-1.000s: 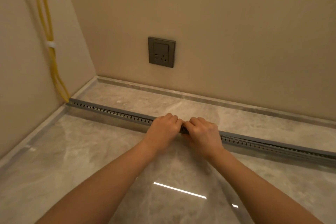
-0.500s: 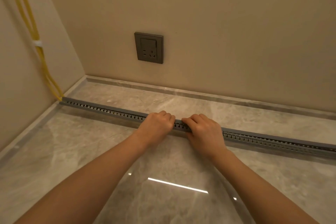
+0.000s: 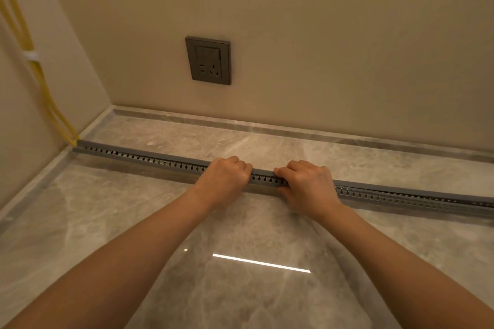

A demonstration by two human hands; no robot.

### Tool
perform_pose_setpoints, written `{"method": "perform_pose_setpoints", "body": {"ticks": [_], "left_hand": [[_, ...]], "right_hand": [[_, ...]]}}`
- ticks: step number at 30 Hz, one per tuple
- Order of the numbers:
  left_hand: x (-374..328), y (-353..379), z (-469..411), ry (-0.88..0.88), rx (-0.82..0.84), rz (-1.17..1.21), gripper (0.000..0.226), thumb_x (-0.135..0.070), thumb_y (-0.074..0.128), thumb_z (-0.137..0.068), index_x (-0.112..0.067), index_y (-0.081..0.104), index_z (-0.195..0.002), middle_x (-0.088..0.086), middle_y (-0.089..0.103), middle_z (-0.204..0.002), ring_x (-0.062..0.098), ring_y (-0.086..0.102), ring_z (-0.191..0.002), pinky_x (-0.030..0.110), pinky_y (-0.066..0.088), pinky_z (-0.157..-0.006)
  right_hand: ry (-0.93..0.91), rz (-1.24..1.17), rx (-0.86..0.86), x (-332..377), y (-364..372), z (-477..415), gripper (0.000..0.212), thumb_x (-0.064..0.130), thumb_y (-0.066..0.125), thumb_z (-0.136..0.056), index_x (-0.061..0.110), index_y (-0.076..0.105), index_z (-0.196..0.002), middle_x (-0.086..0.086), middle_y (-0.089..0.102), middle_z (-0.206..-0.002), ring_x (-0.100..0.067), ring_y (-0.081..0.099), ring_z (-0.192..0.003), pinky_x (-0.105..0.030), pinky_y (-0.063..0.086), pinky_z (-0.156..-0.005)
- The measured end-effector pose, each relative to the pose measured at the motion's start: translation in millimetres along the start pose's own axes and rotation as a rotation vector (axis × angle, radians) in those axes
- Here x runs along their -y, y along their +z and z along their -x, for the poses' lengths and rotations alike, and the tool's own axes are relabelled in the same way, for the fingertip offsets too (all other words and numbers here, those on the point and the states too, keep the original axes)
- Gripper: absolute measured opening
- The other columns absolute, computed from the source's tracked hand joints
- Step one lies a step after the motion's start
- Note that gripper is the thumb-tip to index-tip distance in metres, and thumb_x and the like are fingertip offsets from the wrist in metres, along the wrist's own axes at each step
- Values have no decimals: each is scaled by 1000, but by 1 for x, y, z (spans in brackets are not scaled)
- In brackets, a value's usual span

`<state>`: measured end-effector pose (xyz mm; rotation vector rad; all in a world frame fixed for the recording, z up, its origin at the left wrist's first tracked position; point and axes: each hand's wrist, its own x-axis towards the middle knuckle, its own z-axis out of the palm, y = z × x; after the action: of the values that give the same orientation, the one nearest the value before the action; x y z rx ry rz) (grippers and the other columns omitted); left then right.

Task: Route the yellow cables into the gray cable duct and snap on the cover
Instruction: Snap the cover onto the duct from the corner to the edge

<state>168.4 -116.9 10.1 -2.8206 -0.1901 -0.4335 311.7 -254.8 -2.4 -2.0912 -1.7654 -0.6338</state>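
So the duct (image 3: 149,160) lies flat on the floor (image 3: 240,288), running from the left corner across and out of shot on the right, a little way off the back wall. The cover (image 3: 263,171) is on top of it. Left of my hands it looks seated flush. Right of them I think it sits a touch proud, but it's hard to tell from up here.

Left hand (image 3: 224,179) and right hand (image 3: 307,184) are side by side around the middle with a short gap between them. Both have their fingers curled over the top of the cover and knuckles up. I reckon that's for squeezing it down so the lip clicks in.

The yellow cables (image 3: 40,80) come down the left wall, held by a white tie (image 3: 30,56), and go into the duct's corner end. I can't see them inside.

A socket (image 3: 208,60) sits on the back wall above, not involved. My guess is the snapping is about halfway and the right stretch needs pressing next.
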Motion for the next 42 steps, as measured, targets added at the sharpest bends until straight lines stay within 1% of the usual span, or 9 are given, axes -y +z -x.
{"method": "perform_pose_setpoints", "body": {"ticks": [7,10,13,17,21,27,32,36,42], "left_hand": [[-11,-4,-6,-87,-7,21,31,-10,85,-36,-12,59,-53,1,54,-51,17,53,-44,20,24,-38],[-22,4,-7,-127,-79,61,26,-11,84,-47,-12,66,-66,1,60,-60,17,57,-53,22,33,-40],[-38,15,-10,-162,-201,201,24,-6,79,-61,-9,69,-83,3,66,-73,19,62,-64,28,47,-49],[-50,20,-11,-254,-261,241,20,-8,80,-64,-9,69,-81,2,66,-71,19,61,-61,29,51,-54],[-47,20,-11,-195,-245,130,18,-13,81,-65,-11,68,-77,0,63,-66,16,58,-56,27,45,-50],[-40,12,-12,-74,-224,51,20,-11,80,-64,-7,69,-81,3,62,-64,17,57,-52,25,42,-45],[-38,9,-14,-43,-185,27,27,-12,83,-59,-6,69,-81,4,64,-67,19,59,-52,25,44,-44],[-39,8,-16,-65,-157,60,32,-11,85,-55,-3,70,-83,6,66,-68,21,60,-53,26,46,-44],[-39,6,-18,-55,-122,89,31,-12,85,-55,-4,69,-80,7,66,-70,21,61,-54,25,45,-44]], "right_hand": [[5,-1,0,0,0,1,31,16,88,-48,15,73,-75,1,63,-60,-21,60,-52,-24,39,-35],[10,-8,-2,0,0,0,31,17,88,-47,15,72,-74,1,62,-59,-21,59,-50,-23,38,-35],[16,-5,-5,-1,-1,-1,28,24,88,-51,15,70,-70,2,59,-56,-20,56,-47,-22,34,-35],[26,-14,-12,-2,0,0,28,34,86,-58,15,68,-68,1,58,-55,-20,55,-47,-23,34,-36],[36,-27,-19,-1,2,3,29,39,84,-61,16,68,-69,2,58,-56,-19,55,-48,-23,34,-36],[40,-97,-41,-3,0,6,27,32,84,-63,16,71,-80,2,62,-65,-19,58,-56,-24,39,-39],[7,-143,-28,-15,-4,17,37,13,85,-58,13,72,-93,-1,67,-78,-21,62,-67,-27,46,-45],[22,-129,-23,-39,-12,31,41,13,87,-54,13,73,-93,0,68,-79,-21,63,-68,-26,46,-47],[-2,-110,-25,-49,-17,30,38,21,91,-48,16,74,-82,0,66,-66,-20,62,-57,-23,40,-43]]}}
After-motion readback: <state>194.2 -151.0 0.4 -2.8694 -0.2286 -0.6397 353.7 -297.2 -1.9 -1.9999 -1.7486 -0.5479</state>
